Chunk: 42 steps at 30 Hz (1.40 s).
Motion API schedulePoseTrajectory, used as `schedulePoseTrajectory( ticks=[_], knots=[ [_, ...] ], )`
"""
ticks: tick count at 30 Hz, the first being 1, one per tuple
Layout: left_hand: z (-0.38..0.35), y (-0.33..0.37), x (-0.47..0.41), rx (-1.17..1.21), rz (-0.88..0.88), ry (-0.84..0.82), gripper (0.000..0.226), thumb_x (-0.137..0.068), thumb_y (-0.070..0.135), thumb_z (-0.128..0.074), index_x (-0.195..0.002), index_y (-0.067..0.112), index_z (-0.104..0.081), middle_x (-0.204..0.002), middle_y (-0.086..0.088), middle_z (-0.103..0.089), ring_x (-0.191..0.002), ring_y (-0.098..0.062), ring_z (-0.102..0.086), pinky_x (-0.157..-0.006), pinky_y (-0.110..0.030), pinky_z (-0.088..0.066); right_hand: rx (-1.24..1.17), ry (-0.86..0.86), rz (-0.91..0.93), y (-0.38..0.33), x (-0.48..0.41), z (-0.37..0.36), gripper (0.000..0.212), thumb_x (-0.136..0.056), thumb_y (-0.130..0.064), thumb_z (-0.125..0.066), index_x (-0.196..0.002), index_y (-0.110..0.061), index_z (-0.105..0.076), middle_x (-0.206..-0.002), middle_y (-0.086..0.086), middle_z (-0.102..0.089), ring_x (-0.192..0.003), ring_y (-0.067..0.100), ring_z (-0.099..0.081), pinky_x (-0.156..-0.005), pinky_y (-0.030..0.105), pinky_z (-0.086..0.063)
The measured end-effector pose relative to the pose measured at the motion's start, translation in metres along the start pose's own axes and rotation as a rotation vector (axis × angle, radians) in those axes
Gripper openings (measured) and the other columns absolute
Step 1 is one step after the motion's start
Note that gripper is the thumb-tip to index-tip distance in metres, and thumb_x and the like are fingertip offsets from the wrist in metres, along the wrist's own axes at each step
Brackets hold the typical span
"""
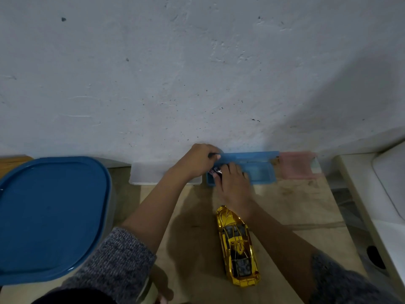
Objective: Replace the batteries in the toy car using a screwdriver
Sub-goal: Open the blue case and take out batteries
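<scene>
A shiny gold toy car (237, 246) lies on the wooden table, nose toward the wall. Beyond it, against the wall, sits a blue plastic box (256, 172) with its lid raised. My left hand (198, 160) grips the left end of that lid, thumb and fingers curled over its edge. My right hand (232, 183) reaches into the box's left end, fingertips on small dark batteries (215, 171); its fingers hide how they are held. No screwdriver is visible.
A large blue-lidded container (50, 216) fills the left side. A clear plastic box (153, 174) stands left of the blue box, a pink one (298, 165) on its right. A white appliance (377, 194) borders the table's right edge. The wall stands close behind.
</scene>
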<state>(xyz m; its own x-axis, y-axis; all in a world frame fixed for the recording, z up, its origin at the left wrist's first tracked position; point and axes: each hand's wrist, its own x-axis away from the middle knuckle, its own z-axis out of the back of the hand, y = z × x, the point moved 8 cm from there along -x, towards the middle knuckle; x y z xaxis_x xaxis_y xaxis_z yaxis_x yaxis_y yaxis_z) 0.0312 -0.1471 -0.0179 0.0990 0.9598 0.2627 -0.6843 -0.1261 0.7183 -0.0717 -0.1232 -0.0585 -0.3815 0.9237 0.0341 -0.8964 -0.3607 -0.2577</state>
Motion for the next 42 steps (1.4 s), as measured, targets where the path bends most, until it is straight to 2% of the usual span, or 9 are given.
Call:
schedulePoseTrajectory(
  ticks=[5, 9, 15, 18, 21, 23, 29, 33, 42],
  knots=[
    [0.002, 0.001, 0.001, -0.003, -0.021, 0.022, 0.03, -0.096, 0.012, -0.05, -0.123, 0.004, -0.06, -0.127, -0.013, -0.06, -0.113, -0.022, -0.055, -0.083, -0.007, -0.032, 0.002, -0.086, 0.035, -0.019, -0.007, -0.01, 0.034, -0.098, -0.032, -0.033, -0.115, -0.009, -0.05, -0.109, 0.011, -0.06, -0.101, 0.025, -0.055, -0.085, 0.039, -0.04],
    [0.002, 0.001, 0.0, -0.009, -0.02, 0.014, 0.029, -0.096, 0.012, -0.051, -0.122, 0.003, -0.061, -0.128, -0.011, -0.06, -0.115, -0.021, -0.055, -0.084, -0.005, -0.03, -0.037, -0.122, 0.008, -0.021, -0.013, -0.009, 0.035, -0.096, -0.032, -0.038, -0.115, -0.005, -0.051, -0.109, 0.015, -0.062, -0.1, 0.029, -0.059, -0.078, 0.039, -0.046],
    [0.001, 0.001, -0.002, -0.012, -0.026, 0.015, 0.027, -0.094, 0.009, -0.053, -0.119, 0.003, -0.063, -0.126, -0.011, -0.061, -0.115, -0.021, -0.054, -0.087, -0.007, -0.03, -0.324, -0.187, -0.235, -0.014, -0.017, -0.01, 0.028, -0.092, -0.029, -0.052, -0.102, -0.004, -0.058, -0.097, 0.017, -0.066, -0.09, 0.033, -0.063, -0.073, 0.038, -0.048],
    [0.002, 0.003, -0.004, -0.024, -0.041, 0.0, 0.027, -0.094, 0.008, -0.053, -0.117, 0.002, -0.064, -0.124, -0.012, -0.062, -0.113, -0.02, -0.055, -0.087, -0.009, -0.032, -0.33, -0.299, -0.302, -0.009, -0.022, -0.011, 0.024, -0.089, -0.028, -0.057, -0.094, -0.005, -0.062, -0.096, 0.014, -0.066, -0.091, 0.031, -0.062, -0.072, 0.037, -0.048],
    [0.003, 0.002, -0.004, -0.031, -0.045, -0.014, 0.027, -0.094, 0.008, -0.053, -0.118, 0.003, -0.064, -0.125, -0.012, -0.062, -0.113, -0.019, -0.055, -0.088, -0.009, -0.032, -0.36, -0.437, -0.323, -0.008, -0.027, -0.016, 0.021, -0.087, -0.025, -0.058, -0.072, -0.011, -0.056, -0.085, 0.01, -0.06, -0.085, 0.027, -0.059, -0.069, 0.034, -0.043],
    [0.003, 0.002, -0.003, -0.036, -0.053, -0.014, 0.027, -0.094, 0.008, -0.053, -0.119, 0.002, -0.063, -0.127, -0.012, -0.061, -0.115, -0.02, -0.054, -0.089, -0.008, -0.031, -0.337, -0.478, -0.295, -0.01, -0.029, -0.018, 0.019, -0.087, -0.026, -0.055, -0.074, -0.012, -0.055, -0.084, 0.008, -0.058, -0.088, 0.028, -0.06, -0.069, 0.033, -0.042],
    [0.002, 0.002, 0.0, -0.04, -0.065, -0.014, 0.028, -0.095, 0.01, -0.052, -0.12, 0.003, -0.062, -0.127, -0.011, -0.061, -0.113, -0.019, -0.055, -0.086, -0.007, -0.031, -0.013, -0.36, -0.145, -0.023, -0.026, -0.016, 0.035, -0.099, -0.031, -0.034, -0.099, -0.009, -0.062, -0.104, 0.011, -0.066, -0.096, 0.025, -0.062, -0.069, 0.032, -0.041],
    [0.002, 0.002, 0.001, -0.048, -0.083, -0.013, 0.027, -0.095, 0.009, -0.052, -0.117, 0.002, -0.064, -0.121, -0.013, -0.064, -0.109, -0.021, -0.057, -0.08, -0.006, -0.03, 0.047, -0.303, -0.121, -0.029, -0.024, -0.015, 0.036, -0.1, -0.028, -0.032, -0.123, -0.005, -0.048, -0.118, 0.015, -0.057, -0.102, 0.027, -0.058, -0.074, 0.034, -0.044],
    [0.003, 0.001, 0.003, -0.055, -0.088, -0.008, 0.026, -0.096, 0.009, -0.049, -0.111, -0.003, -0.065, -0.114, -0.018, -0.066, -0.104, -0.026, -0.058, -0.078, -0.013, -0.034, 0.063, -0.268, 0.047, -0.028, -0.021, -0.008, 0.034, -0.098, -0.032, -0.036, -0.103, -0.006, -0.057, -0.099, 0.011, -0.065, -0.089, 0.026, -0.064, -0.065, 0.031, -0.04]
  ],
)
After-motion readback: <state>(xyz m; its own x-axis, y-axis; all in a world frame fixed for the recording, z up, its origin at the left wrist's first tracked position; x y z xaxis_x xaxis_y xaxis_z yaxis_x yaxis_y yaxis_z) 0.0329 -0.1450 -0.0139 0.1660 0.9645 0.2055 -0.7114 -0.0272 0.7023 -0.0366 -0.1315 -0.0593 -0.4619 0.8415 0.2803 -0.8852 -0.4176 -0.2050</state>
